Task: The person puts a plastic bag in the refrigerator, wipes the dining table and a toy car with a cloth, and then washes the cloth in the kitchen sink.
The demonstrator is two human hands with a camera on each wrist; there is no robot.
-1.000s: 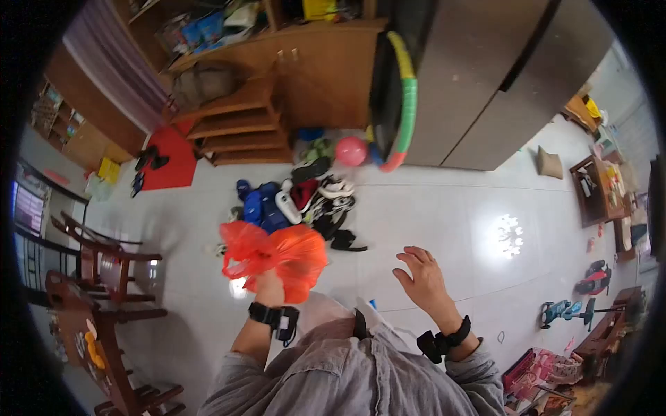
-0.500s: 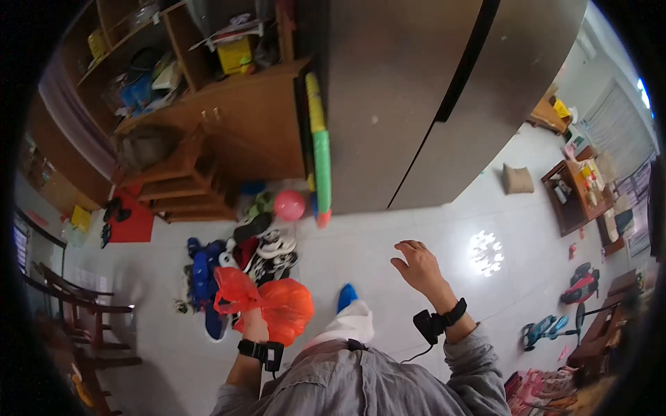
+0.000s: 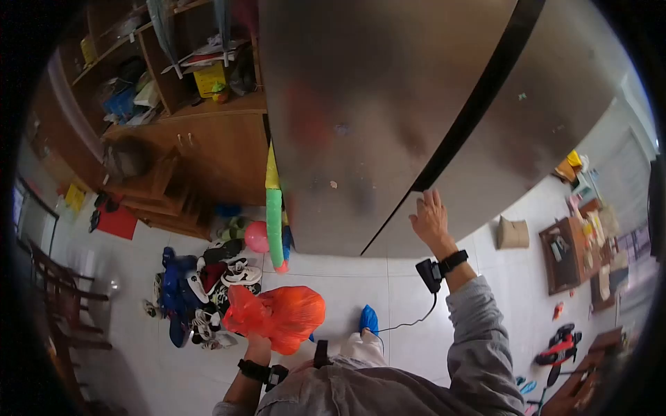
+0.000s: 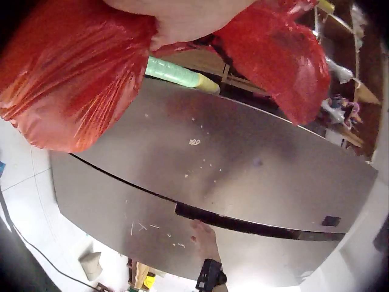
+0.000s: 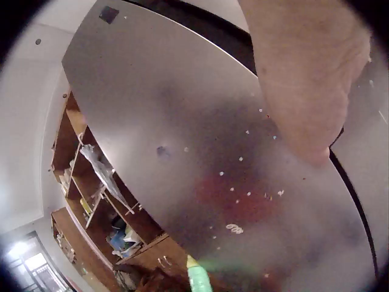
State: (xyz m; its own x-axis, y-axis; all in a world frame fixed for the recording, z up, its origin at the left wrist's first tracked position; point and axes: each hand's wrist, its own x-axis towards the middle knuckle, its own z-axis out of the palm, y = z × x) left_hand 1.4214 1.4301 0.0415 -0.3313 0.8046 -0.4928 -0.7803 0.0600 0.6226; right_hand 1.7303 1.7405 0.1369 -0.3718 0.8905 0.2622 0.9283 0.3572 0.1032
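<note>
A red-orange plastic bag (image 3: pixel 288 315) with something bulky in it hangs from my left hand (image 3: pixel 258 349), whose fingers grip its gathered top. In the left wrist view the bag (image 4: pixel 73 79) fills the upper left, with the left hand (image 4: pixel 185 18) above it. My right hand (image 3: pixel 431 220) reaches forward with extended fingers at the lower end of the dark handle recess (image 3: pixel 479 104) of a grey two-door refrigerator (image 3: pixel 347 139). The left wrist view shows that hand (image 4: pixel 205 238) beside the recess; whether it touches the door I cannot tell.
Shoes (image 3: pixel 182 288) lie piled on the floor at the left, near a pink ball (image 3: pixel 257 236) and a coloured hoop (image 3: pixel 275 215). Behind them stand a wooden cabinet (image 3: pixel 222 152) and rack. At the right are a cushion (image 3: pixel 513 233) and a low wooden table (image 3: pixel 563 258).
The refrigerator looms closer, and the shoe pile has shifted left in view. My right hand has moved up to the refrigerator's handle recess. The left hand still holds the bag.
</note>
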